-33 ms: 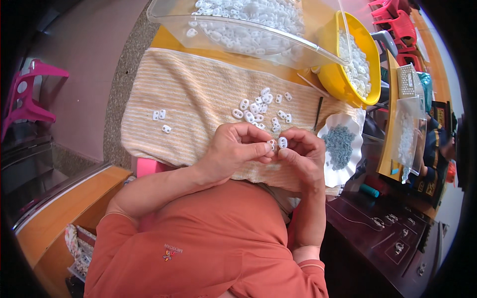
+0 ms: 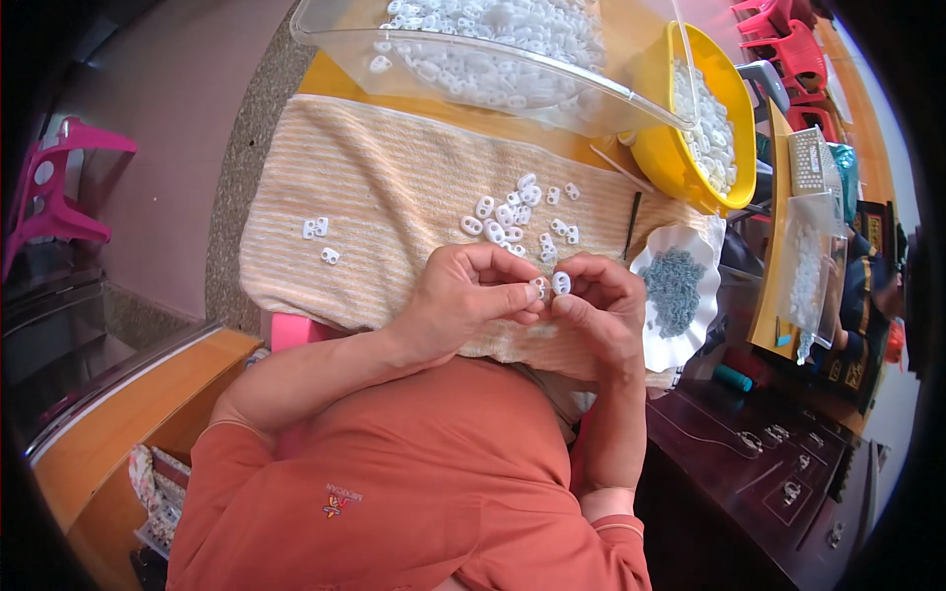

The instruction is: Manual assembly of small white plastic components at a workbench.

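Over the near edge of a striped towel [image 2: 355, 177], my left hand [image 2: 473, 291] pinches a small white plastic piece [image 2: 540, 287] between thumb and forefinger. Close beside it, my right hand [image 2: 603, 300] holds an oval white piece with two holes [image 2: 562, 283], pinched the same way. The two pieces are almost side by side; whether they touch I cannot tell. Just beyond my hands lies a loose group of white two-holed oval pieces [image 2: 494, 231]. Smaller squarish white pieces [image 2: 565, 230] lie to its right, and a few more [image 2: 315, 229] sit apart at the towel's left.
A clear bin [image 2: 473, 49] of white pieces stands at the far side, with a yellow tub [image 2: 645, 158] of similar pieces to its right. A fluted white dish [image 2: 705, 310] with small grey-blue bits [image 2: 675, 291] is beside my right hand. A thin dark stick [image 2: 632, 225] lies nearby.
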A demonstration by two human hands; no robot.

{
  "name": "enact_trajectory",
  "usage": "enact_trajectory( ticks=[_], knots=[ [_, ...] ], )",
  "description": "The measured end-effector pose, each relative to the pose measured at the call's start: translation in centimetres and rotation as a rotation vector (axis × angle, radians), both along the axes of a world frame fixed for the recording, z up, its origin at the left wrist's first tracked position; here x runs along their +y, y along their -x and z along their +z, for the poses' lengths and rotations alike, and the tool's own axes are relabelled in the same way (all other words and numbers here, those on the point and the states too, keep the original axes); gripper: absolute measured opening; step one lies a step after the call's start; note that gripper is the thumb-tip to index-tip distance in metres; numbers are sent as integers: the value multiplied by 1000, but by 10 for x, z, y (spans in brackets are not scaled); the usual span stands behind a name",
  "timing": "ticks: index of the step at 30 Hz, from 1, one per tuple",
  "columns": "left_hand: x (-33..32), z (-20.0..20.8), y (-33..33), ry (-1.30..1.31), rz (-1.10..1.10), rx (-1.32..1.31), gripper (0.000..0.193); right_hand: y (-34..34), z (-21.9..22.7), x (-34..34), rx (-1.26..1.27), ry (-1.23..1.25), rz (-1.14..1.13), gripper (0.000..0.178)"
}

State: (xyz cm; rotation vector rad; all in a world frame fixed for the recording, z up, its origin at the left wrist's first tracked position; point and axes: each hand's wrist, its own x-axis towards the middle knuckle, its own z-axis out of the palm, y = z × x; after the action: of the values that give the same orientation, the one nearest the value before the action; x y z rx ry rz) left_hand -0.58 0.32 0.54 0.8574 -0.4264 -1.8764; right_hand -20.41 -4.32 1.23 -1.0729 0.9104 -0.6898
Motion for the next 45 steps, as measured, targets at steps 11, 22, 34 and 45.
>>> enact_trajectory(
  ticks=[11, 22, 34, 45],
  knots=[
    [-1, -2, 0, -6, 15, -16, 14, 0, -4, -1, 23, -1, -16, 30],
    [0, -5, 0, 0, 35, -29, 14, -5, 0, 0, 106, 231, -16, 25],
    [0, -2, -1, 10, 20, -10, 14, -9, -2, 2, 25, 140, -27, 12],
    [0, -3, 0, 5, 47, -1, 12, -13, -2, 8, -80, 0, -105, 25]
  ],
)
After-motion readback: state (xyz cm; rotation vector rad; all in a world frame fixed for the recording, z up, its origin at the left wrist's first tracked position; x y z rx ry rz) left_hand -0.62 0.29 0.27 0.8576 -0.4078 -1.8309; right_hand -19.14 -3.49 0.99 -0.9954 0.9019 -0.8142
